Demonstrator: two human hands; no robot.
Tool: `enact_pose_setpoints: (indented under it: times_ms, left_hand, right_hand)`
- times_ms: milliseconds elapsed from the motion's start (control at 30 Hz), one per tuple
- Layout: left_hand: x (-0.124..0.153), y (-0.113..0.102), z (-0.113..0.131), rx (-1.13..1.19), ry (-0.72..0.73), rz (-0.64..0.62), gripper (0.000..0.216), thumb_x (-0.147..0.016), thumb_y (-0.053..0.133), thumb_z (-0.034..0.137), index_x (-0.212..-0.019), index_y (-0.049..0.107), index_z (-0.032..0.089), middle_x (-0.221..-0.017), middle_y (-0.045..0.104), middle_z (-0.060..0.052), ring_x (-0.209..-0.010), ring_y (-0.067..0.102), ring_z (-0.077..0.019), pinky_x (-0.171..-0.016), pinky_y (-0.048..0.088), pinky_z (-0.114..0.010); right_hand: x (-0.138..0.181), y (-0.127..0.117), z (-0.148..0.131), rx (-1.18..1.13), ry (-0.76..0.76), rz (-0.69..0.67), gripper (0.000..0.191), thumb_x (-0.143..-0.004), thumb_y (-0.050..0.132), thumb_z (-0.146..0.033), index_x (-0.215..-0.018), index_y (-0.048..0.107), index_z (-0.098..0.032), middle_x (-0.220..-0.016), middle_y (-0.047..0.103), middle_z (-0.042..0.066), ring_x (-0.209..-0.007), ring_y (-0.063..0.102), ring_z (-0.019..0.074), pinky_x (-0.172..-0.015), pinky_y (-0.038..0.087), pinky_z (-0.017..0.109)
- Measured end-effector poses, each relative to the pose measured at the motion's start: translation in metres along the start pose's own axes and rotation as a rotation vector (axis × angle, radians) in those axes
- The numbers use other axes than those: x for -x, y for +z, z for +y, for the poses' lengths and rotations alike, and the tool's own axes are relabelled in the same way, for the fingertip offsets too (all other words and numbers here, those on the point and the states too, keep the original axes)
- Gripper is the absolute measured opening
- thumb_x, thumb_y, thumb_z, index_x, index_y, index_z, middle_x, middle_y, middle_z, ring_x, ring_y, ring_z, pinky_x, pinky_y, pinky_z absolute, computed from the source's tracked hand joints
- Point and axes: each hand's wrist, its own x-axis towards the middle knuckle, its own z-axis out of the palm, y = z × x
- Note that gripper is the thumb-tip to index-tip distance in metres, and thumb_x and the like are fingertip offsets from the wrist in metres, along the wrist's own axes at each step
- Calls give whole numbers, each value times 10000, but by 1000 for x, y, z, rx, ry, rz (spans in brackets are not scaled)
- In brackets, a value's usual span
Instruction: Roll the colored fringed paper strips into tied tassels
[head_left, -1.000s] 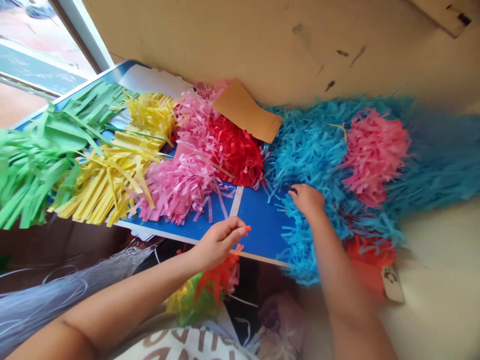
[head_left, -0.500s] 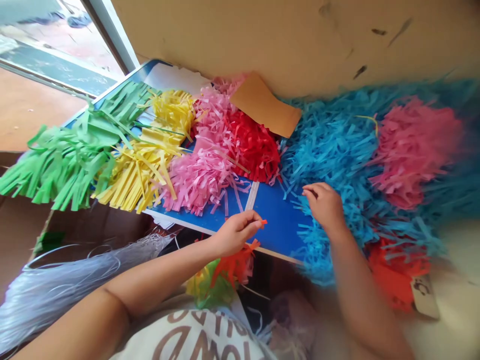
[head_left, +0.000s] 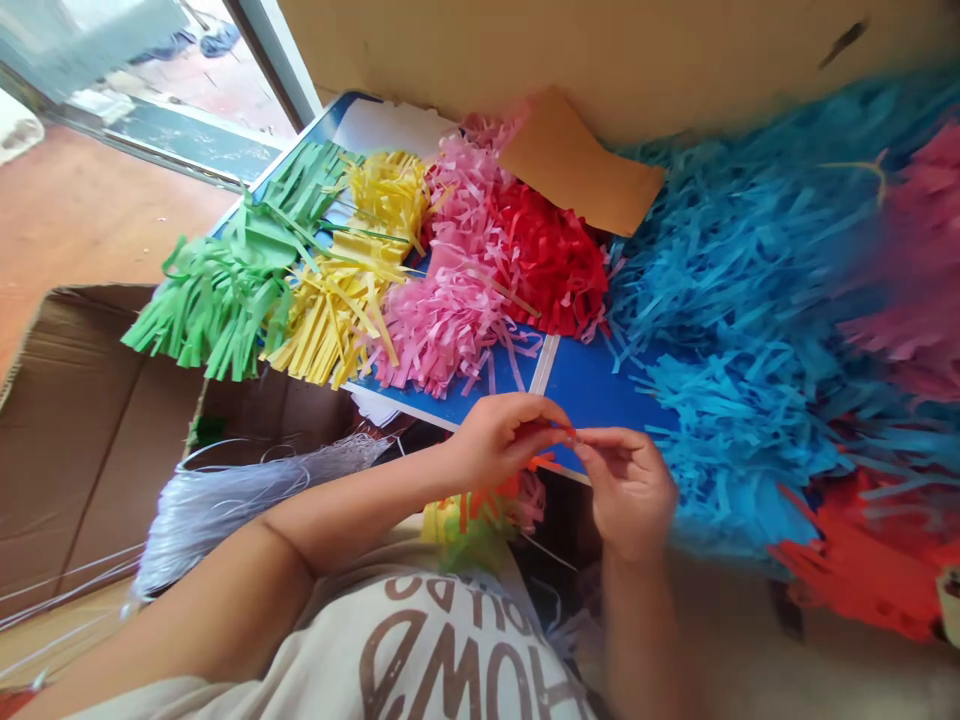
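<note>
My left hand is closed in a pinch above the front edge of the blue table. A tiny tip of orange paper strip shows at its fingertips. My right hand meets it there, thumb and forefinger pinched together, and what they grip is hidden. Below my left hand, near my lap, hangs a bunch of paper fringe in yellow and green with orange and pink. Nearest on the table are a pink fringe bundle and a heap of blue paper fringe.
Green fringe, yellow fringe and red fringe lie along the table. An orange-brown paper sheet leans near the wall. White plastic strands and a cardboard box are at left. Orange-red paper is at right.
My right hand has come leftward from beside the blue fringe to my left hand, and their fingertips now meet. The view has shifted, so the table's things appear farther right.
</note>
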Motion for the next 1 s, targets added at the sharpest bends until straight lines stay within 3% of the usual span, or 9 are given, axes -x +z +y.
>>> enact_pose_setpoints:
  times_ms: [233,333,400,567,733,1000]
  left_hand:
    - [5,-6,3,-74,-20,-38,143,-928,582,229,-933,702,151,-847,721,-54,-758,648,-123,-709,479,-204]
    - [3,-4,-1,-89,-36,-24,156,-935,580,247,-939,699,147,-853,721,-54,-756,644,-123,-709,480,-208]
    - [0,-2,-4,-153,0,-25,171,-943,569,256,-945,706,153,-849,712,-54,-743,635,-121,-695,476,-209]
    - [-11,-3,-7,-371,167,-102,244,-983,493,254,-961,717,161,-873,696,-66,-811,639,-142,-729,477,-225]
    - [-18,-7,-4,-506,181,-154,274,-1001,454,274,-990,705,163,-889,675,-71,-820,634,-145,-719,469,-228]
    - [-24,-12,-4,-701,324,-263,254,-999,445,247,-1012,683,160,-889,640,-63,-802,597,-153,-704,442,-239]
  right_hand:
    - [-15,-7,16,216,-47,60,176,-823,727,-341,-941,683,-217,-919,734,46,-865,709,203,-850,581,391]
    - [-26,-14,23,219,-3,-32,204,-870,668,-364,-1013,679,-219,-968,726,49,-868,720,197,-861,580,385]
    - [-27,-16,21,181,-11,-91,225,-869,675,-355,-1060,670,-235,-976,725,38,-874,722,193,-863,579,380]
    - [-17,-11,6,233,-101,-72,242,-859,703,-336,-1074,649,-238,-959,738,37,-889,714,186,-862,574,371]
    - [-18,-9,4,309,-152,-84,215,-868,697,-348,-1052,651,-245,-968,739,39,-882,715,189,-846,575,362]
    - [-21,-7,6,409,-249,-128,137,-915,623,-328,-1030,634,-254,-978,721,40,-895,700,190,-826,582,350]
